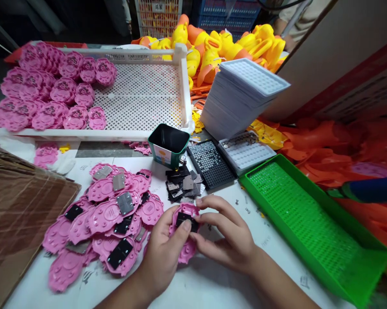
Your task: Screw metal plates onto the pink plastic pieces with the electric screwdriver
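My left hand is closed around a pink plastic casing piece, its thumb pressing a small black plate against the piece. From the right, the curled fingers and thumb of my right hand hold the same piece at its edge, beside the plate. To the left lies a heap of similar pink casing pieces, several with a black or grey plate on them. Loose black and grey plates are piled just beyond my hands. Part of the held piece is hidden by my fingers.
A dark green bin, a black perforated tray and a green basket stand around the work. Behind are a white crate with stacked pink pieces, a tall stack of white trays and yellow-orange parts. Cardboard borders the left.
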`<state>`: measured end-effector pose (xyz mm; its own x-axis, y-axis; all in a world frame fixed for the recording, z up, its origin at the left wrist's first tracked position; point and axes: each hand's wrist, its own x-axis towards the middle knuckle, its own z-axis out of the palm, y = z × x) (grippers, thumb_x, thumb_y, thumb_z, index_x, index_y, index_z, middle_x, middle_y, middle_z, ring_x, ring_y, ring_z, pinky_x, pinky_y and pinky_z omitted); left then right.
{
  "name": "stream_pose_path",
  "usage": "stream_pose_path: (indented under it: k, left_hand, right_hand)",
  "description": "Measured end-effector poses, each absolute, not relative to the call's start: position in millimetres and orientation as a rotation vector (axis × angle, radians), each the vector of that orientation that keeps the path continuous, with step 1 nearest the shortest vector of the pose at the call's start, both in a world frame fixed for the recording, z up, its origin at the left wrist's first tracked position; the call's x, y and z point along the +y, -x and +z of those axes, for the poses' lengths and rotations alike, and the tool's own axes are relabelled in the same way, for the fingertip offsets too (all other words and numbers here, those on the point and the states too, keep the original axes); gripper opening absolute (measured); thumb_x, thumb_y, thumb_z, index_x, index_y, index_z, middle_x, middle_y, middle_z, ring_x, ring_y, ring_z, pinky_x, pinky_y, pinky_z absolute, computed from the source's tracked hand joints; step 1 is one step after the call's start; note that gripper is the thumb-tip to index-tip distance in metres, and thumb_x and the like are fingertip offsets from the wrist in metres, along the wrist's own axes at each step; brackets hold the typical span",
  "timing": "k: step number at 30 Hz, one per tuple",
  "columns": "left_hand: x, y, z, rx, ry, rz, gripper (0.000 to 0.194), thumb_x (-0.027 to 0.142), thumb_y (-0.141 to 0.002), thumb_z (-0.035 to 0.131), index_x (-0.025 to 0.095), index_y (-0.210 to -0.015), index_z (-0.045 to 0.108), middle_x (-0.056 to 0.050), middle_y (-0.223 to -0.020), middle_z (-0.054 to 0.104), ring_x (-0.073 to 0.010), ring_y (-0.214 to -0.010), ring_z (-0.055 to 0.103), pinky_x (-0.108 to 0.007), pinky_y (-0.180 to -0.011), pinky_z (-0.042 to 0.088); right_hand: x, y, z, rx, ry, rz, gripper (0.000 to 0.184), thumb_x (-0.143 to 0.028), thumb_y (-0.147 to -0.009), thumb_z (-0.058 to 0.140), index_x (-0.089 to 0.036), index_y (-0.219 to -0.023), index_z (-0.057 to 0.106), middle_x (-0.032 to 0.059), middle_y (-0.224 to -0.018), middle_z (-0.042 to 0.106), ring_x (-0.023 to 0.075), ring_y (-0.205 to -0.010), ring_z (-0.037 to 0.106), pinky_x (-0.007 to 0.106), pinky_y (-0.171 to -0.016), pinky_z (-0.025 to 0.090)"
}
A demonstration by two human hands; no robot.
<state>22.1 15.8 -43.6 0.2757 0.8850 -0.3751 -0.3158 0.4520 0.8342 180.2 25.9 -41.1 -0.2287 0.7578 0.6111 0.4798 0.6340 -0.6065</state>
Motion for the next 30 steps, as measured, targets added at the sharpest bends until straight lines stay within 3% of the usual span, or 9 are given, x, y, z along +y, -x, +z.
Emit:
stream_pose_path:
  k: [10, 16, 20, 26, 30]
  left_hand:
    - [17, -20, -35, 1.015, -0.802, 0.899, 0.027, 0.041, -0.088, 0.063, 0.020, -0.103, 0.068, -0.005, -0.099, 0.069, -0.0184, -0.090, 0.062, -0.026, -0.083, 0.049]
    - [12, -21, -37, 0.978, -0.827, 0.955, 0.029, 0.040, -0.088, 0.064, 0.018, -0.105, 0.068, -0.007, -0.102, 0.069, -0.0200, -0.094, 0.062, -0.027, -0.084, 0.049]
    - [11, -24, -41, 0.927, -0.814, 1.048, 0.026, 0.036, -0.086, 0.067, 0.018, -0.105, 0.067, -0.006, -0.101, 0.070, -0.0194, -0.094, 0.065, -0.026, -0.083, 0.049]
    - [15, -29, -31, 0.898, -0.722, 1.098, 0.039, 0.037, -0.070, 0.081, 0.016, -0.099, 0.065, -0.004, -0.085, 0.073, -0.0151, -0.074, 0.067, -0.020, -0.063, 0.050]
    - [17, -28, -21, 0.939, -0.706, 1.096, 0.050, 0.039, -0.055, 0.089, 0.015, -0.091, 0.064, -0.002, -0.077, 0.072, -0.0126, -0.059, 0.065, -0.018, -0.051, 0.049]
  right_hand:
    - [22, -177, -46, -1.870, 0.992, 0.391, 0.016, -0.018, -0.083, 0.064, -0.017, -0.097, 0.057, 0.0131, -0.099, 0.062, 0.0218, -0.096, 0.063, 0.036, -0.080, 0.060]
    - [19, -174, -46, -1.825, 0.947, 0.370, 0.020, -0.017, -0.080, 0.067, -0.018, -0.097, 0.057, 0.0112, -0.099, 0.061, 0.0189, -0.091, 0.063, 0.031, -0.073, 0.061]
    - [20, -173, -45, -1.810, 0.874, 0.330, 0.022, -0.013, -0.078, 0.068, -0.019, -0.095, 0.056, 0.0101, -0.099, 0.059, 0.0148, -0.078, 0.062, 0.027, -0.063, 0.059]
    - [29, -173, -40, -1.797, 0.753, 0.186, 0.017, -0.029, -0.081, 0.068, -0.017, -0.091, 0.060, 0.0126, -0.097, 0.063, 0.0179, -0.084, 0.064, 0.031, -0.070, 0.060]
    - [27, -176, -21, -1.704, 0.683, 0.018, 0.021, -0.042, -0.084, 0.063, -0.021, -0.087, 0.062, 0.0082, -0.091, 0.066, 0.0172, -0.080, 0.066, 0.031, -0.071, 0.059]
